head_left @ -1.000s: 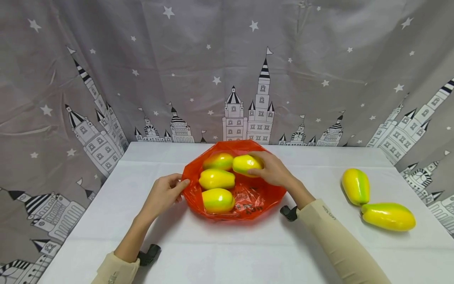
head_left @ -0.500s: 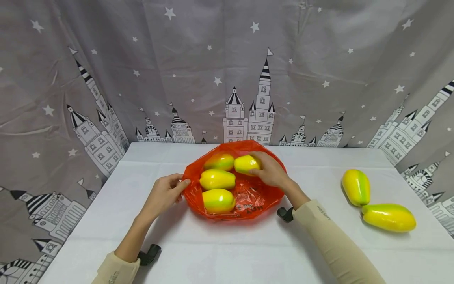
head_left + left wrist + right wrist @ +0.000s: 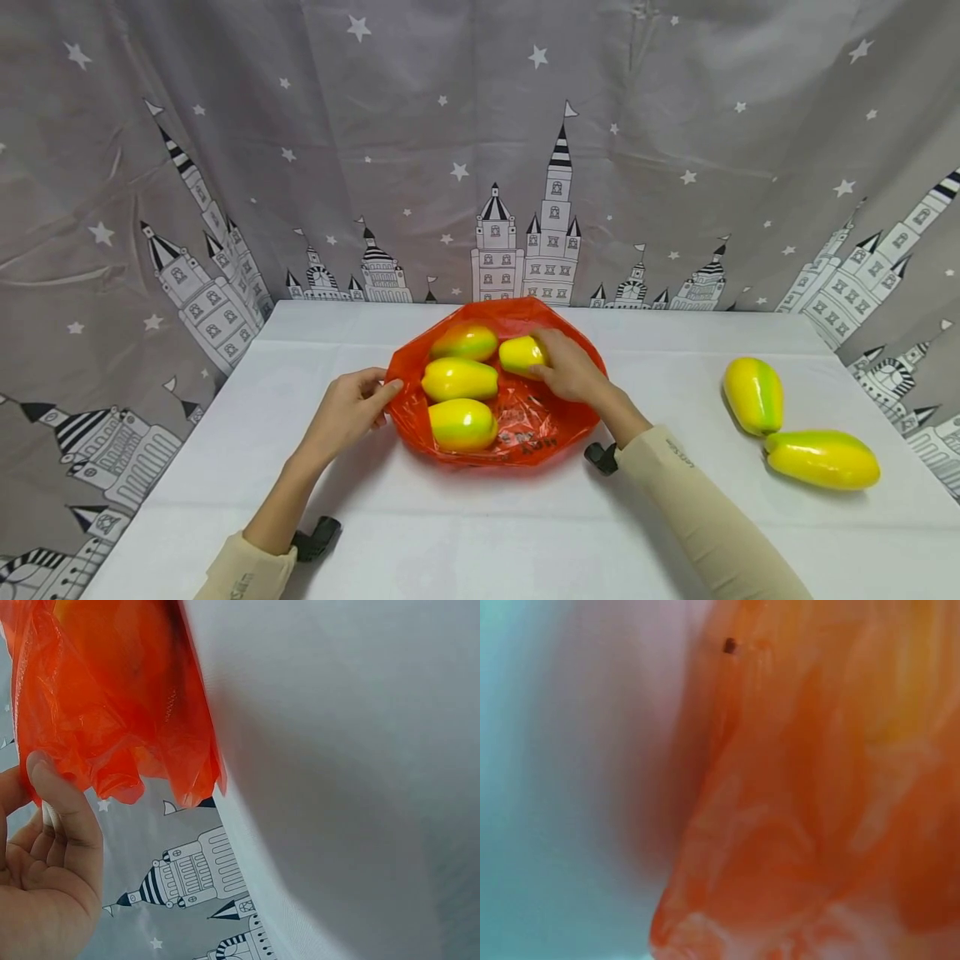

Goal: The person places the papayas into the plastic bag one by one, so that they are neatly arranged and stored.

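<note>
Hands, two: your right hand (image 3: 570,367) holds one yellow fruit (image 3: 522,357), thumb on its near side and fingers behind; your left hand (image 3: 348,408) pinches the left edge of the bag between thumb and forefinger. Held fruit: inside the mouth of the red plastic bag (image 3: 517,421), right beside the farthest fruit; whether it touches the plastic below, you cannot tell. Bag: one, lying spread open on the desk (image 3: 480,542) before you, dark print on its inner face. Contents besides: three fruits in the left half, yellow with green patches, lying in a column, namely a far fruit (image 3: 465,342), a middle fruit (image 3: 460,379) and a near fruit (image 3: 462,424). Loose on the desk, well to the right of the bag: an upper fruit (image 3: 753,396) and a lower fruit (image 3: 822,459), tips meeting or nearly so. Sleeves: beige, with a black device (image 3: 317,539) at your left wrist and another (image 3: 602,458) at your right. Backdrop: grey curtain (image 3: 420,108) behind the desk, printed with white stars and castles.
</note>
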Action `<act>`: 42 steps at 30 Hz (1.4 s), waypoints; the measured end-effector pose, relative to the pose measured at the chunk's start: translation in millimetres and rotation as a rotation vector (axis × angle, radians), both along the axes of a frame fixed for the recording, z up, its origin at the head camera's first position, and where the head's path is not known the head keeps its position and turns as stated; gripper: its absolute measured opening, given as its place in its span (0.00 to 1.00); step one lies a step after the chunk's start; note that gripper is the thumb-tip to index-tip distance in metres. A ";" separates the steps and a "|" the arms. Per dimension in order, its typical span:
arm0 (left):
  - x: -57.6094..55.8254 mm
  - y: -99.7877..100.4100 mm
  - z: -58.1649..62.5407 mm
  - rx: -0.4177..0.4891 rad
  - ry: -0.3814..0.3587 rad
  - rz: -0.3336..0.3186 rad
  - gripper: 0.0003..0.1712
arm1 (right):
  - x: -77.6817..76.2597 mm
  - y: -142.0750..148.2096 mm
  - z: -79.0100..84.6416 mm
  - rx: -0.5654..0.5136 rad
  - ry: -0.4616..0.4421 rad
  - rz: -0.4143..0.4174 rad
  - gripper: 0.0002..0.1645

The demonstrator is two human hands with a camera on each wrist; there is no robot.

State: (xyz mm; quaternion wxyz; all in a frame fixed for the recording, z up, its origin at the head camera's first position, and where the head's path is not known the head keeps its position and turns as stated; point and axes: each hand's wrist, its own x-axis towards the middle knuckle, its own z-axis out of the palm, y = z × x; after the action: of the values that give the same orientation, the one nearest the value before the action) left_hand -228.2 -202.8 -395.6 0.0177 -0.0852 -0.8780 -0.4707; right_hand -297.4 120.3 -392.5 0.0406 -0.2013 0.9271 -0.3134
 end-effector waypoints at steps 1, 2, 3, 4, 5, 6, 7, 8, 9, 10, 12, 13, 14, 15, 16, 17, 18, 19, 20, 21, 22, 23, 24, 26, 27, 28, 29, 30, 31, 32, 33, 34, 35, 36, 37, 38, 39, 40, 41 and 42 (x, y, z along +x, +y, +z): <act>0.1 -0.1 0.0 -0.001 0.001 -0.001 0.15 | 0.3 -0.3 -0.3 0.000 -0.004 -0.001 0.33; 0.1 -0.2 -0.1 -0.001 0.000 0.000 0.15 | 0.6 -0.6 -0.4 0.007 -0.008 -0.005 0.34; 0.1 -0.3 -0.1 0.000 0.001 -0.001 0.15 | 0.9 -1.0 -0.3 0.012 -0.014 -0.013 0.34; 0.2 -0.4 -0.1 0.000 0.001 -0.001 0.15 | 1.1 -1.2 -0.3 0.019 -0.017 -0.019 0.35; 0.2 -0.4 -0.2 0.000 -0.001 -0.001 0.15 | 1.1 -1.5 -0.3 0.025 -0.020 -0.024 0.35; 0.2 -0.5 -0.3 0.000 -0.002 0.000 0.15 | 1.3 -1.8 -0.2 0.033 -0.023 -0.031 0.36; 0.2 -0.5 -0.4 0.000 -0.003 -0.001 0.15 | 1.3 -2.1 -0.1 0.036 -0.026 -0.038 0.36; 0.1 -0.5 -0.4 0.001 -0.002 -0.001 0.15 | 1.3 -2.2 -0.2 0.043 -0.025 -0.044 0.37; 0.2 -0.3 -0.4 0.000 -0.001 -0.002 0.15 | 1.4 -2.3 -0.4 0.047 -0.017 -0.045 0.37; 0.2 -0.2 -0.4 0.001 0.001 -0.002 0.15 | 1.4 -2.2 -0.5 0.048 -0.008 -0.046 0.37; -0.1 0.1 -0.3 0.003 0.002 -0.001 0.15 | 1.3 -2.1 -1.1 0.041 0.008 -0.049 0.37; -0.1 0.3 -0.2 0.005 0.002 -0.002 0.15 | 1.3 -2.0 -1.3 0.033 0.019 -0.045 0.37; -0.1 0.5 0.0 0.005 0.003 -0.002 0.15 | 1.3 -2.0 -1.2 0.023 0.033 -0.038 0.37; 0.0 0.7 0.3 0.005 0.003 -0.001 0.15 | 1.1 -2.1 -1.2 0.014 0.045 -0.029 0.36; 0.1 0.8 0.8 0.005 0.002 -0.001 0.15 | 0.6 -2.2 -0.9 0.004 0.053 -0.024 0.36; 0.1 0.8 1.1 0.004 0.001 0.000 0.15 | 0.2 -2.3 -0.5 -0.004 0.061 -0.020 0.36; 0.3 0.9 1.4 0.002 0.002 0.000 0.15 | -0.1 -2.5 0.2 -0.011 0.069 -0.015 0.35; 0.3 0.9 1.5 0.001 0.003 0.000 0.15 | -0.2 -2.6 0.9 -0.017 0.074 -0.014 0.34; 0.4 0.9 1.7 -0.001 0.004 0.000 0.15 | -0.4 -2.8 1.6 -0.023 0.077 -0.015 0.33; 0.5 0.9 1.8 -0.001 0.003 0.001 0.15 | -0.7 -2.9 1.9 -0.026 0.076 -0.021 0.33; 0.4 1.0 1.7 -0.001 0.003 0.001 0.15 | -0.8 -3.0 2.4 -0.031 0.078 -0.024 0.33; 0.5 1.0 1.7 -0.001 0.003 0.001 0.15 | -0.5 -3.0 2.9 -0.036 0.077 -0.027 0.32; 0.6 1.1 1.8 -0.001 0.002 0.001 0.15 | -0.3 -3.1 2.9 -0.042 0.076 -0.030 0.32; 0.8 1.3 2.1 0.000 0.001 0.001 0.15 | -0.1 -3.1 2.7 -0.051 0.075 -0.032 0.31; 0.9 1.3 2.2 0.002 0.000 0.001 0.15 | -0.1 -3.1 2.6 -0.053 0.076 -0.032 0.31; 0.9 1.3 2.4 0.002 -0.001 0.001 0.15 | -0.2 -3.0 2.4 -0.055 0.076 -0.032 0.31; 0.9 1.3 2.5 0.003 -0.002 0.002 0.15 | -0.3 -2.9 2.3 -0.059 0.073 -0.035 0.31; 0.8 1.2 2.6 0.002 -0.003 0.002 0.16 | -0.5 -3.1 2.2 -0.061 0.072 -0.035 0.32; 0.7 1.0 2.6 0.003 -0.004 0.002 0.16 | -0.9 -3.2 2.2 -0.062 0.070 -0.037 0.32; 0.7 0.9 2.6 0.003 -0.006 0.002 0.16 | -1.6 -3.4 1.8 -0.062 0.069 -0.038 0.32; 0.6 0.7 2.4 0.003 -0.007 0.002 0.16 | -2.1 -3.6 1.6 -0.063 0.066 -0.041 0.32; 0.5 0.5 2.1 0.001 -0.009 0.002 0.16 | -2.5 -4.0 1.8 -0.064 0.058 -0.045 0.32; 0.4 0.4 1.9 -0.001 -0.011 0.002 0.16 | -2.9 -4.4 1.9 -0.062 0.053 -0.046 0.32; 0.4 0.2 1.6 -0.003 -0.012 0.002 0.16 | -3.4 -4.8 1.9 -0.057 0.050 -0.048 0.32; 0.4 0.1 1.3 -0.004 -0.013 0.002 0.16 | -3.5 -5.1 2.1 -0.055 0.043 -0.050 0.32; 0.4 0.0 1.1 -0.007 -0.014 0.002 0.15 | -3.6 -5.4 2.3 -0.052 0.038 -0.051 0.32; 0.3 0.0 0.8 -0.008 -0.015 0.003 0.15 | -3.4 -5.7 2.9 -0.050 0.033 -0.053 0.32; 0.3 -0.2 0.6 -0.011 -0.014 0.002 0.15 | -3.5 -6.0 3.2 -0.048 0.031 -0.053 0.32; 0.2 -0.1 0.4 -0.011 -0.015 0.002 0.15 | -3.6 -6.0 3.2 -0.046 0.032 -0.051 0.32; 0.2 -0.3 0.2 -0.012 -0.014 0.001 0.15 | -3.6 -6.0 3.2 -0.045 0.031 -0.051 0.32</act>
State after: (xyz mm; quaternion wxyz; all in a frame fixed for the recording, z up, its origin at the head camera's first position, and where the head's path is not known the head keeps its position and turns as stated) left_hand -228.0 -203.0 -395.4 0.0112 -0.0817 -0.8810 -0.4659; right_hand -301.0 114.3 -389.3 0.0135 -0.1836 0.9251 -0.3320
